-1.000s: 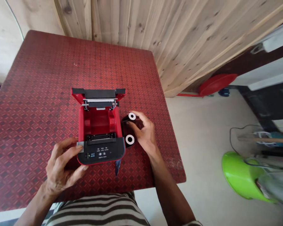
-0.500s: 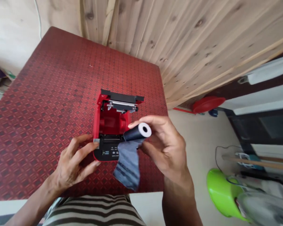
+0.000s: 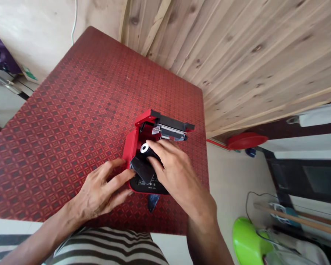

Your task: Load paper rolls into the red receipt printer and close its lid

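Note:
A small red and black receipt printer stands on the table with its lid raised. My left hand grips the printer's front left corner, thumb low and fingers at the side and top. Between the thumb and fingers of my right hand is a dark paper roll, its white core end facing left, held at the opening of the paper compartment. A dark loose flap of paper lies over the front panel. Another dark strip hangs past the front edge. My right hand hides much of the compartment.
The table has a red patterned cover and meets a wooden plank wall. On the floor to the right are a lime green bucket and a red basin.
My right hand has brought the roll left and over the compartment, turning its white end to the left. The loose paper has swung across the panel. My left hand keeps its hold; the view has shifted.

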`<state>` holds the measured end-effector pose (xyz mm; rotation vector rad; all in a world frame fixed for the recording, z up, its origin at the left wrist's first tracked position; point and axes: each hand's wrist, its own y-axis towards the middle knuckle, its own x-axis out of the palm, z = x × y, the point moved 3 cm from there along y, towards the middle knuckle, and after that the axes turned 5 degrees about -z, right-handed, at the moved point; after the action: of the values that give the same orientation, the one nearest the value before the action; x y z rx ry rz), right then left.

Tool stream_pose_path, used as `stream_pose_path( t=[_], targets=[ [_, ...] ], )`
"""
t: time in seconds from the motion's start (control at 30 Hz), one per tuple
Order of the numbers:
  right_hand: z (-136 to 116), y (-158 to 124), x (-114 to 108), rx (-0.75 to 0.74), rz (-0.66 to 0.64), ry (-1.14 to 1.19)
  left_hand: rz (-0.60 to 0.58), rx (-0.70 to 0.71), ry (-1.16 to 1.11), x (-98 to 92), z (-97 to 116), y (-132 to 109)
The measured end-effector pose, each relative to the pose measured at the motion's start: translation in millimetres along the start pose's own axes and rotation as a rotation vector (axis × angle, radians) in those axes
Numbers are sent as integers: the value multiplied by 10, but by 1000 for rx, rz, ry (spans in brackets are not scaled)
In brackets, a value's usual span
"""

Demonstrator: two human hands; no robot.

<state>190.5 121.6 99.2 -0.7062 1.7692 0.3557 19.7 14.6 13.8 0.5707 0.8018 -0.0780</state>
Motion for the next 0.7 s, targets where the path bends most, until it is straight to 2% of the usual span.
stream_pose_path(
  t=[0.13,0.3,0.43,0.7],
  targets=[
    [-57,41,-69,-29,-73,-48,2,-6,4,-5,3,1],
    [-84,3,-87,-62,-9,-132,-13,-6,5,0,2,-3],
    [-84,44,-33,-83,-57,-93,-5,-9,19,-11,5,6],
    [36,203,132,12,-167,-76,-3,-9,23,-27,16,28]
  ],
)
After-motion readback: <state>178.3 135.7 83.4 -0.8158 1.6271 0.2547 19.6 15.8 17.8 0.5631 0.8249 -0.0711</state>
